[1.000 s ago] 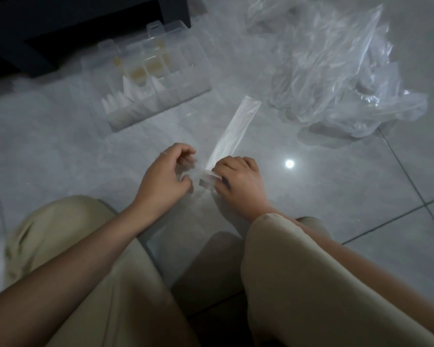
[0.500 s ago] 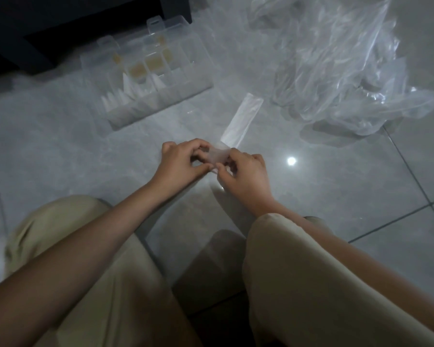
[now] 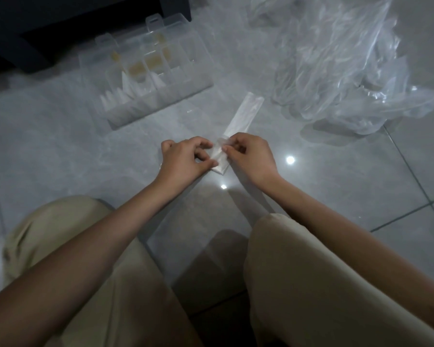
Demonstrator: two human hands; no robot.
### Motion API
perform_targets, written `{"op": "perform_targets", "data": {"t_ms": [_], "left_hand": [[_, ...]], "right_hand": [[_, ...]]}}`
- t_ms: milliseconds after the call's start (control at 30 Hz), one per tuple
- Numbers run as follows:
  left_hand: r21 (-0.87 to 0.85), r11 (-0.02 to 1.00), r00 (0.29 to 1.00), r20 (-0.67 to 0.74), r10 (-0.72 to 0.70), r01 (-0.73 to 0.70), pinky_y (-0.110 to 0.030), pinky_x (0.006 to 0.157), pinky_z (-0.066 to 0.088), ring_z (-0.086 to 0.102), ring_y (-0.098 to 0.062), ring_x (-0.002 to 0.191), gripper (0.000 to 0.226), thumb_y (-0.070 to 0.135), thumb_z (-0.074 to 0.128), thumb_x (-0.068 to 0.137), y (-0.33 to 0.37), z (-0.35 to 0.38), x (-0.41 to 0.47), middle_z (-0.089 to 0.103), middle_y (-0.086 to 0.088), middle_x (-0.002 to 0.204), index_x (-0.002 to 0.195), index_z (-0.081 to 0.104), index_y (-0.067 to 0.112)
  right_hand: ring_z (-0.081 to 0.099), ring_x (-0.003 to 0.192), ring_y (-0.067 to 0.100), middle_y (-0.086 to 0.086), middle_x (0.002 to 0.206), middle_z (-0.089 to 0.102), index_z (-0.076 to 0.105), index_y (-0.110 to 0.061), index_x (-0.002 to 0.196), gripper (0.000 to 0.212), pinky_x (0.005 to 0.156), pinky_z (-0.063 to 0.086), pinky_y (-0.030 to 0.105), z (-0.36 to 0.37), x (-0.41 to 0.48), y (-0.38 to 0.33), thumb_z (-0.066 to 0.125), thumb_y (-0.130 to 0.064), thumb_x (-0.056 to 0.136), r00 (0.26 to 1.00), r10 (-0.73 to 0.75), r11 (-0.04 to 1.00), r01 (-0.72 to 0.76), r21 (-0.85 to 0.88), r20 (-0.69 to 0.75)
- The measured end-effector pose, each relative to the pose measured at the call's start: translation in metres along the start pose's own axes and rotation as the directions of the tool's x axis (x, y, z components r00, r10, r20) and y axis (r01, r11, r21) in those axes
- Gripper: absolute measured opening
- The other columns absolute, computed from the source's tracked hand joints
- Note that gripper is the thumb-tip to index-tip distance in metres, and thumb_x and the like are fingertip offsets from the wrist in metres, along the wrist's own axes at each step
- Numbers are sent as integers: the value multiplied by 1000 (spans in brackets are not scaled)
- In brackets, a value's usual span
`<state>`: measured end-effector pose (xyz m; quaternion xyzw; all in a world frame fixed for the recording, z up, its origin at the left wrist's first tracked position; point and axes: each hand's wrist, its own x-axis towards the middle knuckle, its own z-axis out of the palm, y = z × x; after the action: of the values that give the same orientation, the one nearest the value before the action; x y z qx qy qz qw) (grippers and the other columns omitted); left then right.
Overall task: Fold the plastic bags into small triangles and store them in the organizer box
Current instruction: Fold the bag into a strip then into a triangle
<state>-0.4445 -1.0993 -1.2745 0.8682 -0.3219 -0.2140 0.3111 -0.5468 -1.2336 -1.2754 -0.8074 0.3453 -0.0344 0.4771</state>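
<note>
Head view: the left hand (image 3: 184, 160) and right hand (image 3: 249, 156) both pinch the folded near end of 1 bag strip (image 3: 241, 116) on the floor (image 3: 60, 151), near the organizer box (image 3: 161, 101). If either pinch loosens, the slick film could spring open or crease crooked.

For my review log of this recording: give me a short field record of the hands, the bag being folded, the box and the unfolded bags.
bag strip: narrow flat band lying on the floor, near end folded
left hand: pinches the folded near end
right hand: pinches the same end from the other side
organizer box: open, beyond the left hand
folded triangles: white, standing in the box's left compartments
loose bags: crumpled pile, far right
stage: folding begun, most of the strip unfolded
</note>
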Motion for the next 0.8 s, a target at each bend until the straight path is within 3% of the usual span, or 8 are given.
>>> {"op": "perform_targets", "data": {"t_ms": [267,400,633,800], "left_hand": [[102,995,998,-58,4,2,-25,82,14,57,-2,102,36,38,72,83,3,5,-1,69,16,77,113,61,23],[137,991,997,-76,3,7,-27,86,14,56,-6,102,41,41,74,79,3,7,-4,59,19,72,114,61,24],[172,985,996,-90,-8,23,-28,87,13,53,-6,104,44,44,74,77,5,8,-7,60,18,75,114,59,26],[197,980,996,-89,-5,22,-30,89,14,53,-7,106,42,41,73,79,5,11,-7,54,22,70,115,59,25]], "right_hand": [[59,70,12,-8,71,62,61,-24,83,10,63,46,31,-1,4,-4,60,-29,91,1000,12,987,-12,-162,-4],[55,65,9,-11,65,56,58,-25,86,8,58,41,28,0,4,-6,60,-30,91,1000,18,980,-20,-200,-15],[59,68,16,-6,71,60,58,-21,91,5,60,46,32,3,2,-8,55,-25,90,999,18,972,-25,-234,-34],[56,64,17,-6,61,53,57,-18,88,2,59,45,32,-3,4,-5,56,-20,87,1000,6,977,-10,-212,-17]]}}
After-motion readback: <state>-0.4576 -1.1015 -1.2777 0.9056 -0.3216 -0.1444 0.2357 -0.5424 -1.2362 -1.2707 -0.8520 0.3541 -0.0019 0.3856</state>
